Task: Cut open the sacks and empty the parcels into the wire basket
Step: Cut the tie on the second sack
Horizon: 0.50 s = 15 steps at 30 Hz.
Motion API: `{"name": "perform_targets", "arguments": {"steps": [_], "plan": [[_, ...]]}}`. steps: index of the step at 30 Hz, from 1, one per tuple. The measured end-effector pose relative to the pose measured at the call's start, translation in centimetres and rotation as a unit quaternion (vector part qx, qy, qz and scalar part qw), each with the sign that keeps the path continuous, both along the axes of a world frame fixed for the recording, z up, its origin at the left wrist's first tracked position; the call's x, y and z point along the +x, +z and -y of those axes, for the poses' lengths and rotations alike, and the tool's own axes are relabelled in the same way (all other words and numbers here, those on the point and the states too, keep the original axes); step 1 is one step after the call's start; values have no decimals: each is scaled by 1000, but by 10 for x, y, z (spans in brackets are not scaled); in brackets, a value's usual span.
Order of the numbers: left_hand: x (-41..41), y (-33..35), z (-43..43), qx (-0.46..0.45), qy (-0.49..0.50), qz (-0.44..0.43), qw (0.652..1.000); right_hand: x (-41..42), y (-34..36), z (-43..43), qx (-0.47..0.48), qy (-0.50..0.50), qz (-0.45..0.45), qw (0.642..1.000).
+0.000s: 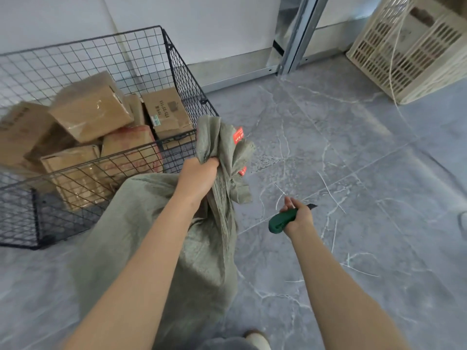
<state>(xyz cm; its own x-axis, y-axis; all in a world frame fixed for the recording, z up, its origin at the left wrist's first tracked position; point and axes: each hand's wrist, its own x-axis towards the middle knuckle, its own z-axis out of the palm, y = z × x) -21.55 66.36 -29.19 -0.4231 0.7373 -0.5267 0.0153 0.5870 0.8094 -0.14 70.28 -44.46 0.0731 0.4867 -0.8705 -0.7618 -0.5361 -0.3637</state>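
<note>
The left hand [199, 175] has its fingers curled tight round the bunched top of a green woven sack [151, 248]. The rest of the sack hangs below those fingers, down to the grey floor [353, 160], just beside the wire basket [177, 61]. The right hand [299, 218] has its fingers wrapped round a green utility knife [280, 221]. Its dark blade [312, 206] sticks out past the fingers and points away from the sack. The knife is well apart from the left fingers, off to their right.

The blade is out, so here is what could go wrong. If the knife cuts the sack close to the left fingers, one slip could cut them. A deep cut could also slice a parcel inside. If the left fingers let go, the sack could flop over and spill parcels on the floor, not into the basket.

The wire basket sits to the left of the left fingers and a bit beyond them. It holds brown cardboard boxes [91, 107] in a jumbled pile, some tipped on their sides. There looks to be room for more.

The sack is bunched shut at the top, with red tags [238, 135] just past the left fingers. I cannot see inside it.

A pale plastic crate [409, 46] stands far beyond the right fingers, by the wall. I cannot tell what is in it.
</note>
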Motion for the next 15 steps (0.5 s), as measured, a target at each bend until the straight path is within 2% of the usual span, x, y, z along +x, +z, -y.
{"name": "perform_targets", "arguments": {"steps": [5,9,11,15], "plan": [[-26,22,21,48,21,8,999,-26,47,8,122,28,-93,988],[-57,47,42,90,50,27,994,-61,92,20,249,136,-172,943],[-72,59,53,107,64,33,992,-81,113,26,289,190,-180,921],[-102,80,78,141,91,67,984,-127,154,43,328,286,-134,890]]}}
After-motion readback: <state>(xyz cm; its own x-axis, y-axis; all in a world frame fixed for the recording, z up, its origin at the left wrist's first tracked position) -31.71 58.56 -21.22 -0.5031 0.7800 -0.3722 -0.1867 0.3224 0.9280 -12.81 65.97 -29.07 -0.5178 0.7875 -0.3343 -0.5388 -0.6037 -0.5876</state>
